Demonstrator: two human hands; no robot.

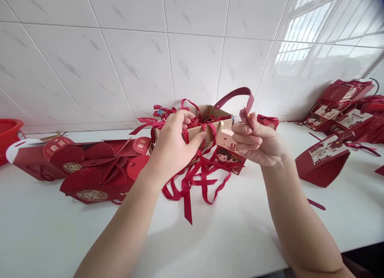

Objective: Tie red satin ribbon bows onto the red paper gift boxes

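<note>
Pinched in the fingers of my right hand [259, 140] is a dark red strap [237, 93], which arcs up and to the left with its far end free. My left hand [177, 138] hangs over the near side of an open cardboard box [223, 124], fingers curved and apart, with nothing seen in them. Red ribbons [207, 182] fill the box and spill over its front onto the table. A small printed red gift box [229, 158] stands between my hands, against the cardboard box.
Folded red gift boxes [93, 170] lie at left, beside a red plastic basket [9, 130]. An open red box [324, 160] and a loose strap [316, 205] are at right. More red boxes [339, 110] pile up behind. A tiled wall [195, 62] backs the white table [234, 238].
</note>
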